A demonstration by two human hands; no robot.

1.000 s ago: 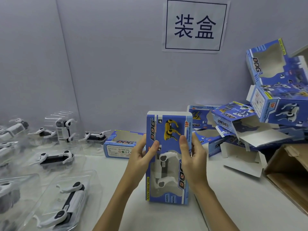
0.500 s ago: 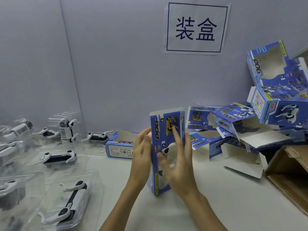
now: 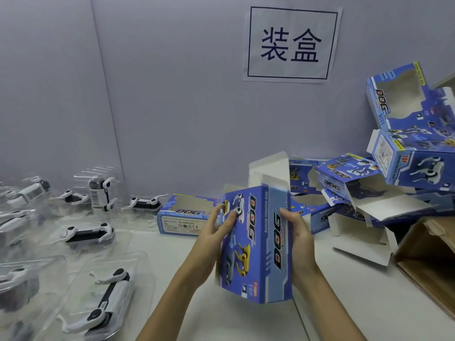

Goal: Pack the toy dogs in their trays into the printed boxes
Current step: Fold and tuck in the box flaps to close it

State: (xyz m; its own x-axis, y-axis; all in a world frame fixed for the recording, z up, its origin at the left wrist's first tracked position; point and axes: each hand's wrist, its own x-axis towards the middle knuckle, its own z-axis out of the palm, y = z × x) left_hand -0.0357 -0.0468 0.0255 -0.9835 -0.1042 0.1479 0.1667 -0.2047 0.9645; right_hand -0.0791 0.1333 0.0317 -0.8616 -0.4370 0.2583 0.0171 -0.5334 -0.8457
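Observation:
I hold a blue printed "DOG" box [image 3: 258,244] upright above the table, its printed back and side turned toward me. Its white top flaps [image 3: 269,172] stand open. My left hand [image 3: 213,238] grips the box's left edge with fingers curled over the face. My right hand [image 3: 296,238] grips the right side. White and black toy dogs in clear plastic trays lie at the left, the nearest tray [image 3: 103,296] at the front. Whether a dog sits inside the held box is hidden.
An empty windowed box [image 3: 188,215] lies on its side behind my left hand. A heap of open blue boxes [image 3: 374,183] piles up at the right against the wall. A brown carton [image 3: 428,262] stands at the right edge. A paper sign [image 3: 291,43] hangs on the wall.
The box has been turned round in my hands: its window side faced me before, now the printed back and side do, and the top flaps are open. Both hands shifted their grip.

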